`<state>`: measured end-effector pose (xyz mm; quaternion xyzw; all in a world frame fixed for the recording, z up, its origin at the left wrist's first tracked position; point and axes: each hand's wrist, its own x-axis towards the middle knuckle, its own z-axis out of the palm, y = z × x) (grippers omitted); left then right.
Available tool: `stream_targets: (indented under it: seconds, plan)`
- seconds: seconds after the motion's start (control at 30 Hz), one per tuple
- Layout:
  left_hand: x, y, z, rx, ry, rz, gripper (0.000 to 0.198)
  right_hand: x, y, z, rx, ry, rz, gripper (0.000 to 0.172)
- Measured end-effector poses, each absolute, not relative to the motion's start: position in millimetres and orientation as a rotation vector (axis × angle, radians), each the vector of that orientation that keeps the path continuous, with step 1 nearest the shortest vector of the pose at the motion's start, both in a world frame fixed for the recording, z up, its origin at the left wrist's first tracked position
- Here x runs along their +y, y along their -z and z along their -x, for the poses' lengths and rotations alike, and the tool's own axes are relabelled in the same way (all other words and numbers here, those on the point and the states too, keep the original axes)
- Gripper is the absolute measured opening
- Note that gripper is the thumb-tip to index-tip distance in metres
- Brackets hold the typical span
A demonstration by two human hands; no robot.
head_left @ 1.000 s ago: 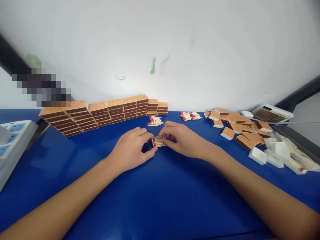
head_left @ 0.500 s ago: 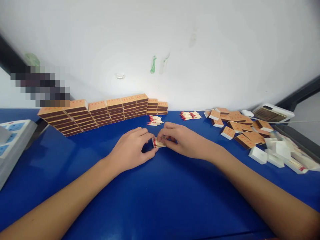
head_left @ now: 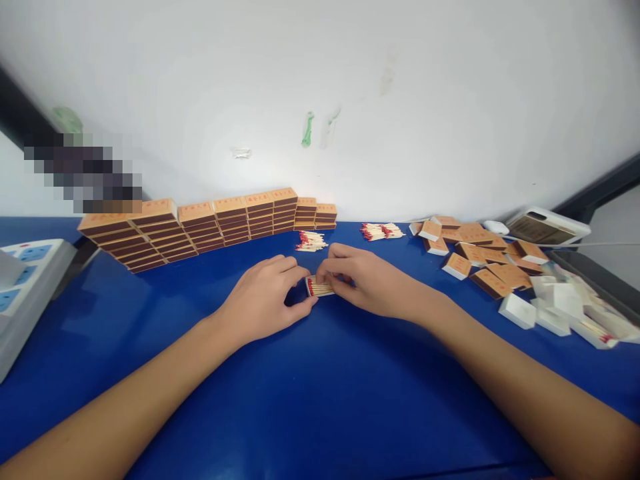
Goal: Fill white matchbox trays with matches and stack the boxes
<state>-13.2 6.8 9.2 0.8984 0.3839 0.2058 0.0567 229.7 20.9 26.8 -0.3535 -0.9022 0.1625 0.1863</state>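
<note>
An open matchbox tray [head_left: 318, 287] filled with red-tipped matches rests on the blue table [head_left: 310, 400], pinched between both hands. My left hand [head_left: 265, 297] curls round its left end with thumb and fingers closed on it. My right hand [head_left: 367, 280] grips its right end, fingers bent over the matches. A small heap of loose matches [head_left: 311, 241] lies just beyond the hands, and a second heap of matches [head_left: 381, 231] lies to the right of it.
A long row of stacked orange matchboxes [head_left: 200, 227] lines the white wall. Scattered orange box sleeves [head_left: 475, 257] and white empty trays [head_left: 555, 307] cover the right side. A phone [head_left: 545, 229] lies at far right, a white power strip [head_left: 25, 280] at far left.
Hardly anything has moved; both hands stay closed on the tray, with only slight finger shifts over the matches.
</note>
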Motion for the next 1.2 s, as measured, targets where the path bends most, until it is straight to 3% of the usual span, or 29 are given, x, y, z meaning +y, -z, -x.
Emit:
stream_targets:
  seconds: [0.23, 0.43, 0.9, 1.2]
  plan:
    - [6.8, -10.6, 13.2, 1.156, -0.619, -2.729, 0.026, 61.0, -10.7, -228.6, -2.305, -0.369, 1.056, 0.016]
    - [6.4, -10.0, 12.5, 1.160, -0.615, -2.738, 0.026, 71.2, -2.6, -220.0, -2.378, -0.338, 1.076, 0.025]
    - [6.9, -8.7, 13.2, 1.144, -0.615, -2.727, 0.027, 75.1, 5.2, -217.0, -2.365, -0.306, 1.099, 0.024]
    - [6.2, -10.7, 13.5, 1.146, -0.606, -2.724, 0.025, 77.0, 5.8, -217.7, -2.334, -0.311, 1.097, 0.008]
